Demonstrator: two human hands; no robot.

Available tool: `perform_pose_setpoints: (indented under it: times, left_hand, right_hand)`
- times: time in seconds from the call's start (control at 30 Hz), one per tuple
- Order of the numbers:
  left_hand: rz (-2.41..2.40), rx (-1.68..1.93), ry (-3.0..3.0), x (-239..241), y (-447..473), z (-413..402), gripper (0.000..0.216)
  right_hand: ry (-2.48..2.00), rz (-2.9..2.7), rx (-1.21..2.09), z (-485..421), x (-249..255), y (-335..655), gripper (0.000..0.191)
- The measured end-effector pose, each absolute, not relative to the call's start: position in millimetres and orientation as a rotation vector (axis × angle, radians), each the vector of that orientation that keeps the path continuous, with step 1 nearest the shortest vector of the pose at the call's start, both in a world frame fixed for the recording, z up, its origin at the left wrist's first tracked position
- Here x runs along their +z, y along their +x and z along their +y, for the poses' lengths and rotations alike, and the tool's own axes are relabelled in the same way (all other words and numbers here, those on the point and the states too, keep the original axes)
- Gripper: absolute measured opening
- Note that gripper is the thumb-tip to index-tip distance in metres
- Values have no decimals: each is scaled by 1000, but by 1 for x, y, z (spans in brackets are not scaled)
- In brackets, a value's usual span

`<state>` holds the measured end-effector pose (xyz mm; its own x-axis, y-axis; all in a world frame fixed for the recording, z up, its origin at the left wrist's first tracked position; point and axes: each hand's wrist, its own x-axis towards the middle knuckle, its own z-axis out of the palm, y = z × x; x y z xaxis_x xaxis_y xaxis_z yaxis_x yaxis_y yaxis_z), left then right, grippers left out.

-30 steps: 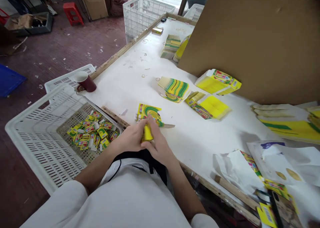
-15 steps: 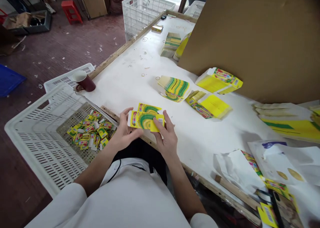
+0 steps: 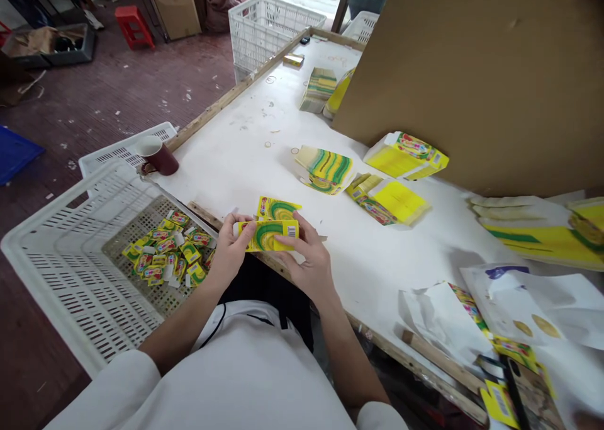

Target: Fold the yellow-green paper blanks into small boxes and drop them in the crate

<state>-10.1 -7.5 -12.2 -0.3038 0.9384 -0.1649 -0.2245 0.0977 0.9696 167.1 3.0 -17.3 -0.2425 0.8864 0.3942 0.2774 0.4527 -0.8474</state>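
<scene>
A small yellow and green printed carton (image 3: 267, 236) is held between my two hands over the table's front edge. My left hand (image 3: 231, 244) grips its left end, thumb across the front face. At the other end, by the barcode, my right hand (image 3: 309, 257) has its fingers closed on the carton. Just behind it, a second flat yellow carton (image 3: 278, 208) lies on the white table (image 3: 226, 165). To my left, a white plastic crate (image 3: 51, 254) holds several small yellow boxes (image 3: 165, 247).
A maroon mug (image 3: 163, 158) stands at the table's left edge. Stacks of yellow cartons (image 3: 325, 169) lie mid-table, before a large cardboard sheet (image 3: 462, 84). White plastic bags (image 3: 533, 304) and a phone (image 3: 531, 386) lie at the right. Beyond are another crate (image 3: 264, 30) and a red stool (image 3: 134, 27).
My left thumb has moved from below the carton onto its front face. The carton now looks narrower and sits slightly lower and left. The view has shifted a little.
</scene>
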Motion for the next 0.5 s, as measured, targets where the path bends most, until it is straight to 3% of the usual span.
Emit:
perform_pose_setpoints:
  times: [0.1,0.27,0.33,0.4,0.5]
  left_hand:
    - [1295,1415,728,-10,-9,-9,35]
    - [1548,1378,863,-1,-54,-9,34]
    - [1850,1410,1032,1,-91,-10,34]
    - [2185,1405,1175,2,-126,-12,42]
    - [2439,1373,1321,0,-152,-16,55]
  right_hand:
    - [-986,-1640,972,2,-20,159,31]
    - [-1091,-1592,936,8,-29,157,86]
    - [-1232,-1658,712,16,-38,164,82]
    - [-1367,-1755,533,24,-47,171,64]
    - [-1431,-1882,506,33,-58,176,47]
